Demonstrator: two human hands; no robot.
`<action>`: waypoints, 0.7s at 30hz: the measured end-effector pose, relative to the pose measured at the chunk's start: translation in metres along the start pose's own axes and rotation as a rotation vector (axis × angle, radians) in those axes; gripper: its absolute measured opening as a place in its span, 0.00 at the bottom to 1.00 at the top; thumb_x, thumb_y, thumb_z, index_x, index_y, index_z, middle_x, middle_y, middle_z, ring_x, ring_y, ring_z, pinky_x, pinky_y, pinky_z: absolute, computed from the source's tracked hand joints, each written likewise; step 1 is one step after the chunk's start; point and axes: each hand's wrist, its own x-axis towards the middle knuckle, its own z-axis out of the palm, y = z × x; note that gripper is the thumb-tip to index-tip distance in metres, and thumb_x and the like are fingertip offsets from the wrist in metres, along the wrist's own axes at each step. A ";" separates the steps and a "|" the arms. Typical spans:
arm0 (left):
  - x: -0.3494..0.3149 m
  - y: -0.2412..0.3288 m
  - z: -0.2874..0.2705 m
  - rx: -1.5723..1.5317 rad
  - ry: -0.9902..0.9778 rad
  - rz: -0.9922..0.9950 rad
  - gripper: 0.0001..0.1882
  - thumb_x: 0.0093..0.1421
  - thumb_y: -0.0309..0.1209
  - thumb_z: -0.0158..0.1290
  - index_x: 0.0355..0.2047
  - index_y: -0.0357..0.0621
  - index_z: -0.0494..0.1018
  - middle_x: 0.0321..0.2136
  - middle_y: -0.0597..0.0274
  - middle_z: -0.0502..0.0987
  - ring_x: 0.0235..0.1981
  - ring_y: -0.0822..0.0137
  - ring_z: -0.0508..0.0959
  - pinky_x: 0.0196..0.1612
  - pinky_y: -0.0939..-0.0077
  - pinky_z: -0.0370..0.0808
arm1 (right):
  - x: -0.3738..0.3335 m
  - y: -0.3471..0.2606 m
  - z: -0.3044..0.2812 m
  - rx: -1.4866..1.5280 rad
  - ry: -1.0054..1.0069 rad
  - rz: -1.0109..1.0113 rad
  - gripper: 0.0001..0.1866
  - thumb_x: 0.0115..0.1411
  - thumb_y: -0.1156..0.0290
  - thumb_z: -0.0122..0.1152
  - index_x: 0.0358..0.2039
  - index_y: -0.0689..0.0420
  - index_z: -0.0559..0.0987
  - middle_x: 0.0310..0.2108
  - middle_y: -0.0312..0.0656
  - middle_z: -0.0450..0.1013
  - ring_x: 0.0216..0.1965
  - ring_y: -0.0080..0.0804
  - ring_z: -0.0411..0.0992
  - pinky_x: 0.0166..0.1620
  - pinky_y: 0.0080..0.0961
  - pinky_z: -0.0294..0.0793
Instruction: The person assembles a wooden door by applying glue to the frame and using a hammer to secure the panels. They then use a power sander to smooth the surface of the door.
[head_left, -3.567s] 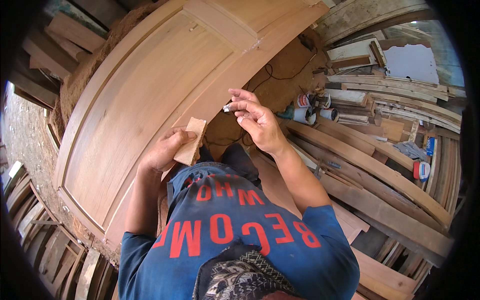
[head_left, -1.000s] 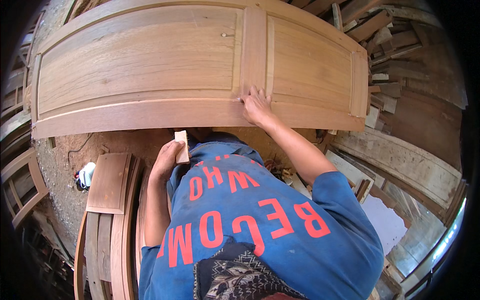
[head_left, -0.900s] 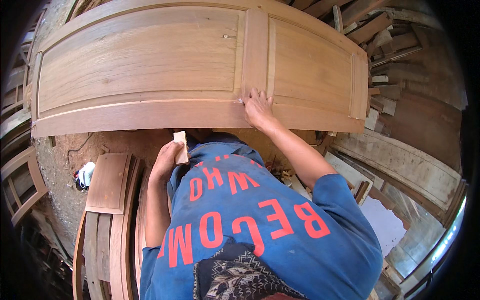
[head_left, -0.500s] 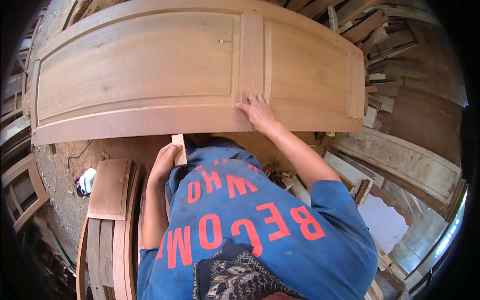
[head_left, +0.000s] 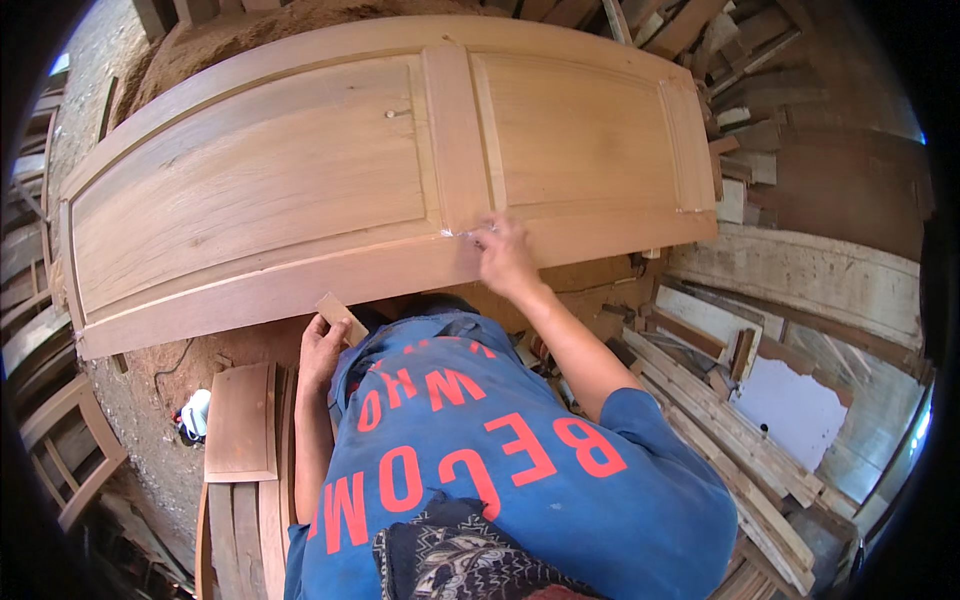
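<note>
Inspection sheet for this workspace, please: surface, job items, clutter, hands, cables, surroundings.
Surface: panelled wooden door, lying in front of the person.
Job items: small flat piece in the left hand; whitish smear at a door joint.
Clutter: stacked boards beside the left forearm; white object on the ground, kind unclear.
Hands: left hand grips the piece; right hand, blurred, at the joint.
Cables: dark cable on the ground, left.
Surroundings: pale sheet and planks, right.

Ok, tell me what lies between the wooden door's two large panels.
In the head view, a flat wooden crosspiece separates the larger left panel from the right panel; the right hand is at that crosspiece's near end.
</note>
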 end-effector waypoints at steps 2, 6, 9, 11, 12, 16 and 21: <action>0.004 -0.004 -0.002 -0.022 -0.023 -0.022 0.12 0.67 0.34 0.58 0.46 0.40 0.78 0.34 0.68 0.80 0.30 0.76 0.74 0.35 0.76 0.73 | -0.003 0.023 -0.014 0.033 0.154 0.255 0.24 0.57 0.79 0.58 0.55 0.53 0.81 0.63 0.49 0.68 0.64 0.55 0.63 0.63 0.59 0.60; 0.011 0.001 0.006 0.045 -0.077 -0.023 0.15 0.67 0.34 0.58 0.49 0.39 0.78 0.35 0.67 0.81 0.31 0.75 0.75 0.37 0.75 0.73 | -0.020 0.043 -0.011 -0.200 0.008 0.360 0.29 0.53 0.80 0.62 0.58 0.53 0.79 0.67 0.47 0.62 0.65 0.54 0.60 0.62 0.59 0.61; 0.012 0.013 0.014 0.085 -0.085 -0.012 0.17 0.67 0.34 0.57 0.52 0.37 0.77 0.40 0.64 0.82 0.35 0.73 0.78 0.42 0.74 0.75 | -0.019 0.032 -0.010 -0.205 -0.025 0.292 0.30 0.51 0.79 0.63 0.58 0.53 0.78 0.67 0.46 0.62 0.65 0.54 0.60 0.62 0.58 0.61; 0.014 0.021 0.021 0.103 -0.115 -0.025 0.18 0.68 0.34 0.57 0.54 0.36 0.77 0.43 0.62 0.82 0.40 0.72 0.79 0.46 0.72 0.76 | -0.015 0.026 -0.004 -0.177 -0.002 0.291 0.31 0.51 0.80 0.62 0.59 0.51 0.78 0.65 0.46 0.62 0.65 0.54 0.59 0.62 0.60 0.60; 0.014 0.025 0.024 0.113 -0.129 -0.031 0.19 0.68 0.34 0.57 0.55 0.36 0.77 0.44 0.61 0.83 0.42 0.71 0.80 0.48 0.71 0.76 | -0.015 0.023 0.000 -0.126 0.011 0.322 0.31 0.52 0.80 0.62 0.59 0.50 0.78 0.65 0.46 0.62 0.65 0.54 0.59 0.62 0.62 0.60; 0.004 0.037 0.037 0.158 -0.157 0.014 0.18 0.69 0.33 0.56 0.55 0.36 0.76 0.46 0.60 0.82 0.45 0.69 0.80 0.51 0.70 0.76 | -0.011 0.021 0.004 0.016 0.045 0.395 0.29 0.54 0.80 0.60 0.58 0.48 0.80 0.65 0.45 0.62 0.66 0.54 0.58 0.62 0.66 0.59; 0.002 0.026 0.031 0.151 -0.181 -0.057 0.18 0.69 0.32 0.55 0.56 0.35 0.76 0.47 0.60 0.82 0.46 0.68 0.81 0.52 0.69 0.77 | -0.008 0.016 0.000 0.007 0.018 0.378 0.26 0.56 0.80 0.60 0.56 0.48 0.82 0.65 0.45 0.62 0.66 0.54 0.58 0.61 0.66 0.60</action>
